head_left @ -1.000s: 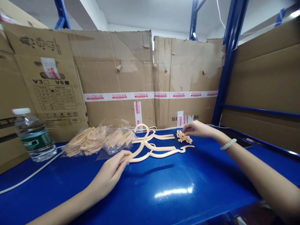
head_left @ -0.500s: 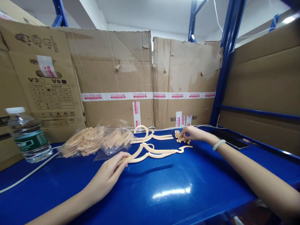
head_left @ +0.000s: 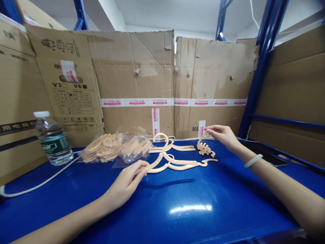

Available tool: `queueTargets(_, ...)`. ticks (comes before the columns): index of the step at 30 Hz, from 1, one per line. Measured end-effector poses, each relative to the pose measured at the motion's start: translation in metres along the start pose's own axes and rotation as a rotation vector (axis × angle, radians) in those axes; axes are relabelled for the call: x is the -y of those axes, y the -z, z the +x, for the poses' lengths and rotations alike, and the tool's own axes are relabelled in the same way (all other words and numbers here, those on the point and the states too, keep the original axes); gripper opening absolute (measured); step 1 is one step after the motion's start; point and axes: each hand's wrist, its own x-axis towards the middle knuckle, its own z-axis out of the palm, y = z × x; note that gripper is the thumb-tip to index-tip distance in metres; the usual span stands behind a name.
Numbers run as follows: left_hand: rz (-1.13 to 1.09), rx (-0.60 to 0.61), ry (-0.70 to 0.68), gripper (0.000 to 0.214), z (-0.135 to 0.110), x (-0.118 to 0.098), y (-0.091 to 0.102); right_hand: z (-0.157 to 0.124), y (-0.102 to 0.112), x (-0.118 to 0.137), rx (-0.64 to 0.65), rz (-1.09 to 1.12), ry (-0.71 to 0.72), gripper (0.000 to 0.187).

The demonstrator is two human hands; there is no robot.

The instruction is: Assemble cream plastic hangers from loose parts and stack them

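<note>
Lift the 1 hook (head_left: 202,138) gently, clamped in the right hand's (head_left: 225,136) fingers, so it snags nothing in the pile (head_left: 205,150) just below them, with the left hand's (head_left: 129,178) fingers clamped steadily on the hanger (head_left: 154,166) reaching rightward beyond them.

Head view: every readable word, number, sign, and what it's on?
"V3", box unfilled: printed carton
"V6", box filled: printed carton
"MA": right back carton, rest unreadable
Pictograms: printed carton
Printed grid: same carton, too small
Red print: white tape, too small
Green bottle label: too blurred
Far-left carton: dark characters, too blurred
</note>
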Motion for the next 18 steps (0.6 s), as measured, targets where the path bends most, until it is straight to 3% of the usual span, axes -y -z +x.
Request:
queueTargets(4,-0.007,-0.02,0.006,0.021,-0.001,0.0,0.001,-0.013,-0.011,0.027,0.106,0.426,-0.225,0.04)
queueTargets(7,0.002,-0.038,0.005,0.022,0.0,-0.001,0.001,-0.022,-0.023,0.041,0.236,0.607,-0.356,0.036)
queueTargets(13,0.016,-0.041,0.008,0.021,0.002,-0.001,0.001,-0.031,-0.041,0.04,0.331,0.703,-0.552,0.018)
queueTargets(18,0.027,-0.035,0.012,0.021,0.002,-0.002,0.001,-0.032,-0.042,0.035,0.464,0.766,-0.61,0.032)
